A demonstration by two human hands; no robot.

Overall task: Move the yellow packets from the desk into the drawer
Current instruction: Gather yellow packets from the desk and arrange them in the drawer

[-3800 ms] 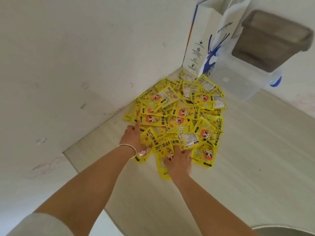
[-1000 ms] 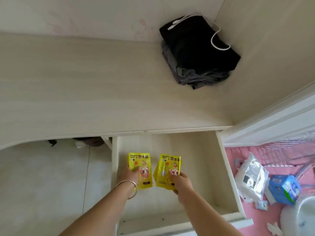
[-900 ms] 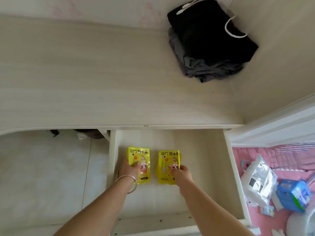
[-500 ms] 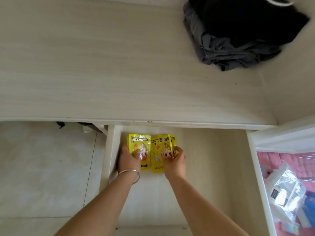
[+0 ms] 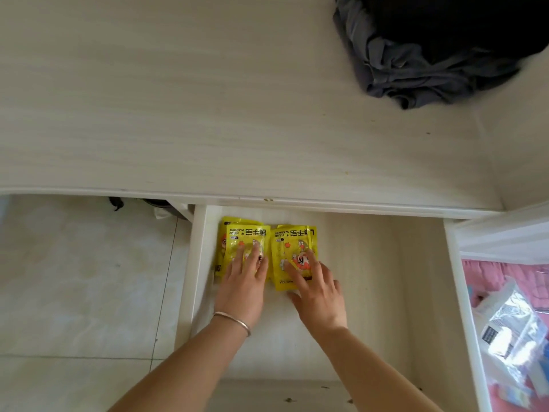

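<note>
The pale wooden drawer [image 5: 386, 292] stands pulled out below the desk top [image 5: 208, 114]. Two small stacks of yellow hand-warmer packets lie flat in its far left corner, side by side. My left hand [image 5: 243, 283], with a silver bangle at the wrist, rests with straight fingers on the left stack [image 5: 237, 236]. My right hand [image 5: 318, 289] lies with spread fingers on the right stack [image 5: 292, 242]. The lower parts of both stacks are hidden under my fingers.
A heap of dark grey and black clothing [image 5: 430, 52] lies on the desk at the far right. A white tiled floor [image 5: 74, 278] shows on the left. On the right a clear plastic bag [image 5: 511, 334] lies on a pink surface beyond the drawer's white side.
Both hands carried the packets from the desk pile into the drawer, slid them toward its far left corner and laid them flat; the fingers have gone from gripping to resting straight on top.
</note>
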